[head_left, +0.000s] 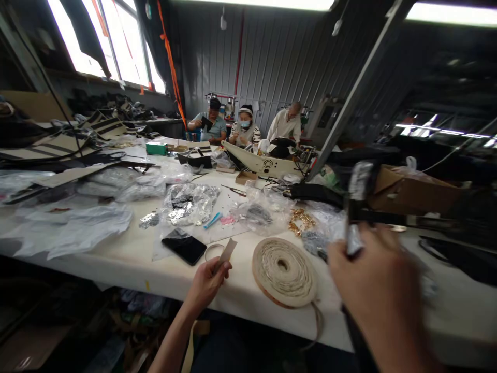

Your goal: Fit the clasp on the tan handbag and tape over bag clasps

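Observation:
My left hand (209, 280) is closed over the front edge of the table, pinching the end of a flat grey-beige strip (227, 251) between thumb and fingers. Just behind it are a thin pale ring (213, 252) and a black smartphone (185, 245). A large coiled roll of beige webbing (284, 270) lies flat between my hands, its loose end hanging off the table edge. My right hand (373, 280), smeared by motion, is raised at the right. It grips a dark, long thing with a silvery, shiny end (360, 181); its kind is too blurred to make out.
Plastic bags of metal parts (190, 202), a blue tool (212, 220) and gold-coloured hardware (301, 221) lie across the white table (116, 259). A cardboard box (415, 191) stands at right, a green box (157, 148) farther back. Several people (244, 129) are at the far side.

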Demonstrator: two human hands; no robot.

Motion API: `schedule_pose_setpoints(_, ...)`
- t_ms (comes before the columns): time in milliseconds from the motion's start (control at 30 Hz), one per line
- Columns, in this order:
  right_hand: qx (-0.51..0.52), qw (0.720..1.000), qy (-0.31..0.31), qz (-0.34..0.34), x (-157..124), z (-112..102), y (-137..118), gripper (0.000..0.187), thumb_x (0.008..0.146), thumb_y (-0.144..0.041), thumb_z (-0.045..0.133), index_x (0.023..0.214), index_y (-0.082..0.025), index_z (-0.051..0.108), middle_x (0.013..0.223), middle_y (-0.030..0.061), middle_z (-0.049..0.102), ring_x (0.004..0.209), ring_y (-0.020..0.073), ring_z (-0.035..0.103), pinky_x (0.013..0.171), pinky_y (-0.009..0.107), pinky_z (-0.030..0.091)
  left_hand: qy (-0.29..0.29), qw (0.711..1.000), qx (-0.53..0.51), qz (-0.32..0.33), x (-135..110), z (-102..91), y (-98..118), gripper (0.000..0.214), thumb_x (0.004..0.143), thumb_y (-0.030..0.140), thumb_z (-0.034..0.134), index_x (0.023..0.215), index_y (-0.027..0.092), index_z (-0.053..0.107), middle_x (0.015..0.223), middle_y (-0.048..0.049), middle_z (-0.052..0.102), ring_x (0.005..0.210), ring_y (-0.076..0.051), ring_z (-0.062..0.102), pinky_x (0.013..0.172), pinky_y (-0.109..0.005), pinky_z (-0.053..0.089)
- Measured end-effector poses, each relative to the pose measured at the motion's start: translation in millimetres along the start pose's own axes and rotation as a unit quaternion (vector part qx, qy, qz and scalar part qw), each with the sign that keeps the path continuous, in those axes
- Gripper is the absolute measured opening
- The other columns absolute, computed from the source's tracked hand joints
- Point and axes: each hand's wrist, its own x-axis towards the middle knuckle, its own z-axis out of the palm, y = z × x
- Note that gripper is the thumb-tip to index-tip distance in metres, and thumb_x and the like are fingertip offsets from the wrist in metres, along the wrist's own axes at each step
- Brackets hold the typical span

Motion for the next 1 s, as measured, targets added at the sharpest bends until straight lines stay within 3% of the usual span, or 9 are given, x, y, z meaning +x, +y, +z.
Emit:
schedule_pose_setpoints(67, -0.028, 0.993, -0.055, 0.105, -7.3, 48.3, -32.4, 0.038, 0.103, -0.040, 0.064, 0.126, -0.011, 0.074, 0.133, 0.0305, 0.065, 0.092, 0.0392, 0.075, 0.077, 0.052, 0.061, -0.007, 1.000, 0.005, 0.001, -0.7, -3.2, 1.2, 0.052, 0.104, 0.066, 0.066, 0.091, 0.016, 0.072, 0.072, -0.0027, 0.062, 0.064, -0.016, 0.054, 0.062, -0.027, 0.041)
schedule_pose_setpoints(133, 0.068, 0.976, -0.162, 0.131, -26.6, 94.7, -52.8, 0.057, 0.100, -0.049, 0.071, 0.137, -0.006, 0.069, 0.152, 0.0354, 0.056, 0.088, 0.0351, 0.077, 0.081, 0.052, 0.065, -0.018, 1.000, 0.005, -0.002, -2.2, -7.9, 2.7, 0.053, 0.103, 0.067, 0.068, 0.085, 0.017, 0.069, 0.071, -0.0030, 0.062, 0.064, -0.017, 0.056, 0.063, -0.027, 0.042)
schedule_pose_setpoints(233, 0.194, 0.938, -0.253, 0.134, -67.8, 129.2, -47.2, 0.062, 0.101, -0.049, 0.071, 0.146, -0.007, 0.066, 0.166, 0.0333, 0.045, 0.078, 0.0243, 0.078, 0.091, 0.050, 0.069, -0.017, 1.000, -0.007, -0.012, -4.6, -13.4, 4.5, 0.054, 0.102, 0.068, 0.068, 0.083, 0.017, 0.067, 0.071, -0.0026, 0.061, 0.064, -0.017, 0.056, 0.062, -0.027, 0.042)
schedule_pose_setpoints(300, 0.217, 0.937, -0.258, 0.089, -90.7, 123.9, -24.6, 0.054, 0.105, -0.045, 0.066, 0.151, -0.015, 0.064, 0.165, 0.0241, 0.051, 0.094, 0.0265, 0.080, 0.097, 0.049, 0.069, -0.001, 1.000, -0.002, -0.013, -5.7, -13.1, 5.1, 0.054, 0.103, 0.068, 0.067, 0.085, 0.017, 0.069, 0.071, -0.0025, 0.060, 0.064, -0.017, 0.056, 0.061, -0.027, 0.041)
schedule_pose_setpoints(367, 0.212, 0.945, -0.249, 0.023, -104.7, 105.4, 1.4, 0.048, 0.108, -0.043, 0.066, 0.152, -0.023, 0.064, 0.160, 0.0163, 0.059, 0.120, 0.0322, 0.076, 0.107, 0.052, 0.066, 0.016, 1.000, 0.009, -0.007, -6.5, -10.0, 5.3, 0.055, 0.103, 0.068, 0.066, 0.087, 0.016, 0.072, 0.073, -0.0037, 0.062, 0.067, -0.017, 0.056, 0.062, -0.026, 0.041)
schedule_pose_setpoints(467, 0.190, 0.954, -0.229, -0.040, -116.6, 79.3, 31.0, 0.046, 0.109, -0.046, 0.068, 0.151, -0.028, 0.065, 0.153, 0.0129, 0.065, 0.140, 0.0364, 0.066, 0.119, 0.058, 0.059, 0.008, 0.999, -0.030, -0.017, -10.2, -5.0, 5.7, 0.058, 0.104, 0.071, 0.065, 0.091, 0.015, 0.076, 0.075, -0.0053, 0.064, 0.068, -0.016, 0.056, 0.063, -0.025, 0.042)
schedule_pose_setpoints(633, 0.189, 0.957, -0.213, -0.051, -139.1, 76.9, 49.2, 0.034, 0.111, -0.043, 0.065, 0.142, -0.030, 0.069, 0.141, 0.0106, 0.071, 0.130, 0.0341, 0.072, 0.109, 0.056, 0.064, 0.010, 0.976, -0.171, -0.134, -21.9, -8.4, 17.1, 0.070, 0.098, 0.084, 0.062, 0.099, 0.015, 0.071, 0.071, -0.0028, 0.062, 0.049, -0.011, 0.047, 0.048, -0.022, 0.034)
schedule_pose_setpoints(867, 0.195, 0.966, -0.161, -0.052, -146.2, 87.2, 49.3, 0.027, 0.112, -0.041, 0.065, 0.135, -0.028, 0.073, 0.132, 0.0108, 0.074, 0.120, 0.0337, 0.074, 0.103, 0.055, 0.062, -0.062, 0.974, -0.068, -0.208, -28.5, 6.3, 56.8, 0.064, 0.092, 0.082, 0.070, 0.097, 0.018, 0.064, 0.065, -0.0036, 0.066, 0.042, -0.013, 0.052, 0.043, -0.021, 0.034)
schedule_pose_setpoints(1000, 0.202, 0.967, -0.144, -0.064, -145.0, 85.9, 48.4, 0.027, 0.113, -0.039, 0.063, 0.136, -0.027, 0.071, 0.132, 0.0103, 0.074, 0.119, 0.0325, 0.073, 0.102, 0.052, 0.059, -0.049, 0.965, -0.090, -0.242, -49.4, 16.8, 50.0, 0.054, 0.088, 0.071, 0.077, 0.099, 0.019, 0.064, 0.069, -0.0064, 0.071, 0.047, -0.016, 0.059, 0.046, -0.022, 0.040)
